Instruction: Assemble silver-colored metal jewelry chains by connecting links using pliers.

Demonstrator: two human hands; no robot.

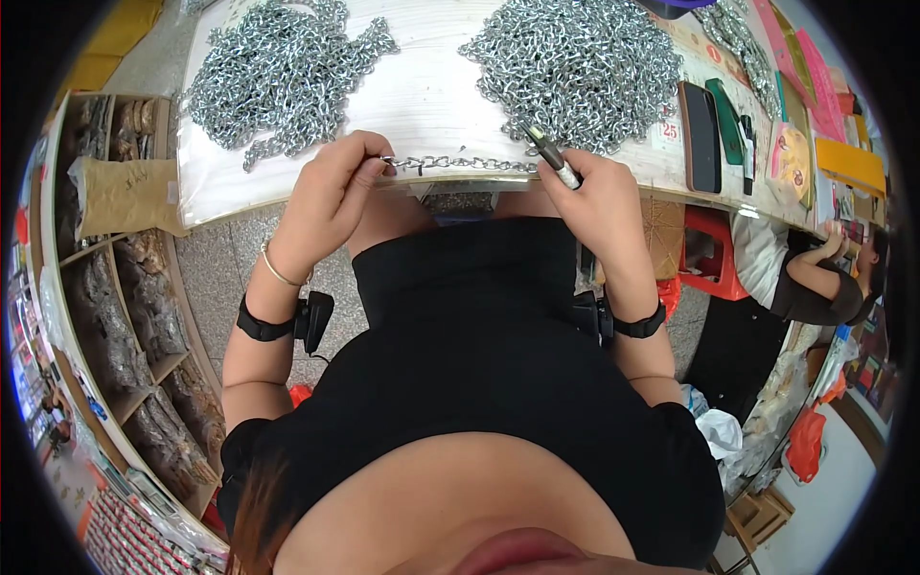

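Observation:
A short length of silver metal chain (450, 162) is stretched sideways over the table's front edge. Its left end is pinched between the thumb and fingers of my left hand (331, 196). My right hand (604, 201) is closed around a dark, pen-shaped tool (546, 149) with a whitish band, pointing up and left. The chain's right end runs to the fingertips of that hand; whether they pinch it is hard to see. Beyond my left hand lies a heap of silver chain (278, 81), and beyond my right a larger chain heap (585, 72).
A white table (422, 86) spans the front. At its right lie a phone (701, 139), a green case (725, 120) and a black marker (747, 153). Shelves with bagged goods (125, 316) stand left. A red stool (714, 254) and another person (824, 278) are at right.

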